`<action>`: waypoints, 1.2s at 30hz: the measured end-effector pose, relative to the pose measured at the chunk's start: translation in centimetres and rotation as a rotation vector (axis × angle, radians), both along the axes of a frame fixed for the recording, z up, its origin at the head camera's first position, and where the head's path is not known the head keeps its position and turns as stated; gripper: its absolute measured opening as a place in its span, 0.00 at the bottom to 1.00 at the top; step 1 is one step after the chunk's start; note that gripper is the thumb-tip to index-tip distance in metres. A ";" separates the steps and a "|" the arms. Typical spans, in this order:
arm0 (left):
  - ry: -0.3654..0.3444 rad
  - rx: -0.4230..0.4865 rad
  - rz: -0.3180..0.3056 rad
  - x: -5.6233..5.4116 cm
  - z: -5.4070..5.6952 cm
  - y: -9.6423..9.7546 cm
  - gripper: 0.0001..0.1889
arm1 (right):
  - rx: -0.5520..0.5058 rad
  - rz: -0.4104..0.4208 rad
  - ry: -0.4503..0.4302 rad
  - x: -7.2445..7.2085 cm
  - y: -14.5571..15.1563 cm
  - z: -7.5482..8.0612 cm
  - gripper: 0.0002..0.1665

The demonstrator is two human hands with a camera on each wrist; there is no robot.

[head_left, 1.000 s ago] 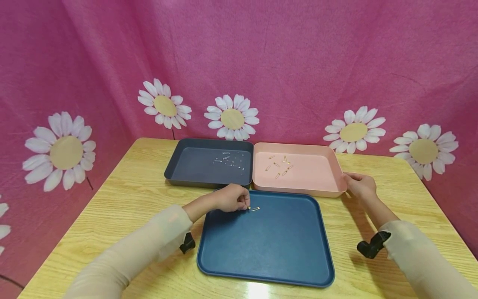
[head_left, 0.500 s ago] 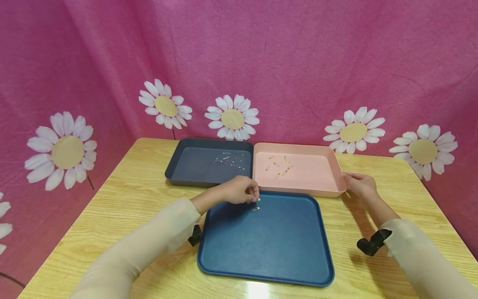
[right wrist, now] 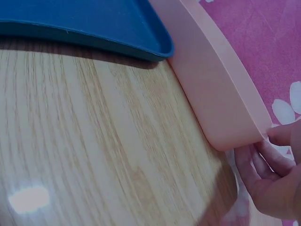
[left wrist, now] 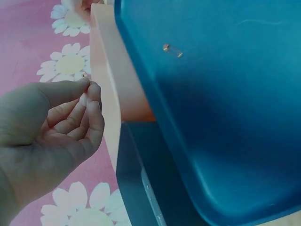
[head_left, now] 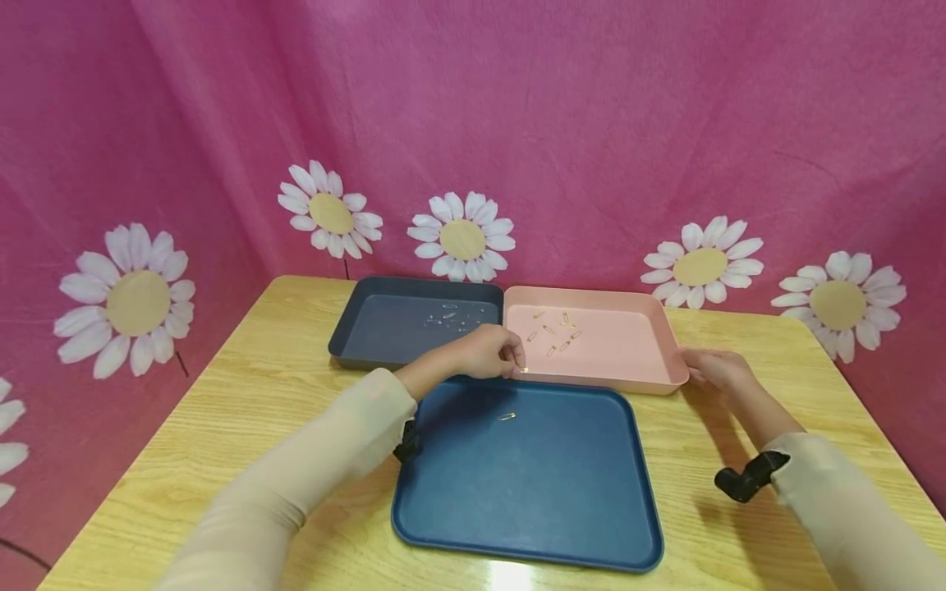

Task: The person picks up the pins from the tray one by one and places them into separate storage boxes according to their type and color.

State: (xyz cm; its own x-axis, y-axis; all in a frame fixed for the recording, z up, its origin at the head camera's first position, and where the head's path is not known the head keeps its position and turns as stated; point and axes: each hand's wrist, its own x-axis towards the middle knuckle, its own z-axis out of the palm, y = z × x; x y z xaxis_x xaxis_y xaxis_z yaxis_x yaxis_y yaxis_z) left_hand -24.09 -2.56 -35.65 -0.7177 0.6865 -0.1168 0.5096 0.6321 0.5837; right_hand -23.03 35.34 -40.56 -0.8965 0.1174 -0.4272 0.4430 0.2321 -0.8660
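My left hand pinches a gold safety pin between thumb and fingertips, over the near rim of the pink tray. In the left wrist view the pin's end pokes out past the fingertips, the other fingers curling beneath. A single gold safety pin lies on the blue tray. My right hand grips the pink tray's near right corner; the right wrist view has the thumb at the rim and the fingers against the outer wall. Several gold safety pins lie inside the pink tray.
Left of the pink tray, side by side with it, stands a dark grey tray with several small silvery pins. All three trays rest on a wooden table. A pink curtain with daisies hangs behind.
My left hand has picked one safety pin off the blue tray and carried it away and to the right, up to the pink tray's near rim. My right hand stays at the corner.
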 end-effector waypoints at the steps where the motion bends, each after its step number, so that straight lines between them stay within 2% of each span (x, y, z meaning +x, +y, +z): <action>1: 0.001 -0.003 0.006 -0.3 0.1 0.2 0.03 | -0.034 0.013 0.006 0.1 0.2 0.0 0.29; 4: -0.009 -0.003 0.027 -1.0 0.4 0.9 0.03 | -0.100 0.054 0.004 0.2 1.0 -0.2 0.08; 7: -0.020 0.001 0.054 -2.0 0.9 1.6 0.04 | -0.148 0.081 -0.007 0.3 1.7 -0.3 0.14; 9: -0.014 -0.003 0.066 -2.6 1.2 2.2 0.04 | -0.130 0.108 -0.013 0.3 2.0 -0.3 0.09; 10: -0.015 -0.006 0.073 -2.9 1.4 2.5 0.04 | -0.117 0.123 -0.016 0.3 2.2 -0.2 0.11; 14: -0.008 -0.038 0.093 -4.2 2.0 3.7 0.06 | -0.053 0.165 -0.020 0.2 2.5 -0.1 0.38; 15: -0.011 -0.048 0.101 -4.5 2.2 4.0 0.07 | -0.060 0.168 -0.023 0.1 2.5 -0.2 0.37; 17: -0.006 -0.077 0.122 -5.1 2.4 4.5 0.07 | -0.089 0.161 -0.021 -0.1 2.7 -0.4 0.28; 19: 0.002 -0.107 0.148 -5.8 2.5 4.9 0.08 | -0.098 0.168 -0.002 -0.1 2.7 -0.5 0.23; 21: 0.002 -0.128 0.187 -6.4 2.5 5.3 0.08 | -0.107 0.159 0.010 0.0 2.5 -0.5 0.23; 23: -0.002 -0.150 0.226 -7.1 2.4 5.8 0.07 | -0.090 0.163 0.023 0.2 2.2 -0.5 0.34; 25: -0.006 -0.181 0.264 -8.1 1.9 6.3 0.06 | -0.090 0.165 0.025 0.3 1.9 -0.3 0.41; 26: -0.004 -0.208 0.278 -9.0 1.5 6.7 0.06 | -0.093 0.165 0.022 0.4 1.9 -0.3 0.42; 27: 0.006 -0.229 0.291 -10.3 0.4 7.1 0.07 | -0.096 0.164 0.021 0.3 1.8 -0.2 0.42; 28: 0.009 -0.253 0.312 -10.7 0.2 7.5 0.08 | -0.097 0.164 0.020 0.3 1.8 -0.2 0.42; 30: 0.040 -0.277 0.328 -13.9 -2.5 8.3 0.10 | -0.108 0.149 0.012 0.2 1.9 -0.1 0.41; 31: 0.079 -0.281 0.327 -15.6 -4.0 8.6 0.12 | -0.107 0.132 0.007 0.0 1.9 -0.2 0.41; 32: 0.084 -0.297 0.330 -16.9 -5.1 8.8 0.14 | -0.101 0.136 0.007 0.0 1.9 -0.1 0.41; 33: 0.087 -0.298 0.340 -17.5 -5.5 9.0 0.15 | -0.096 0.137 0.003 0.0 1.9 -0.1 0.42; 34: 0.080 -0.308 0.346 -17.4 -5.1 9.0 0.16 | -0.091 0.136 0.000 -0.1 1.9 -0.1 0.42; 35: 0.082 -0.310 0.347 -18.0 -5.4 9.1 0.17 | -0.085 0.135 -0.004 -0.1 1.9 -0.1 0.42; 36: 0.060 -0.314 0.357 -17.0 -4.2 9.0 0.17 | -0.078 0.130 -0.008 -0.2 1.8 -0.1 0.41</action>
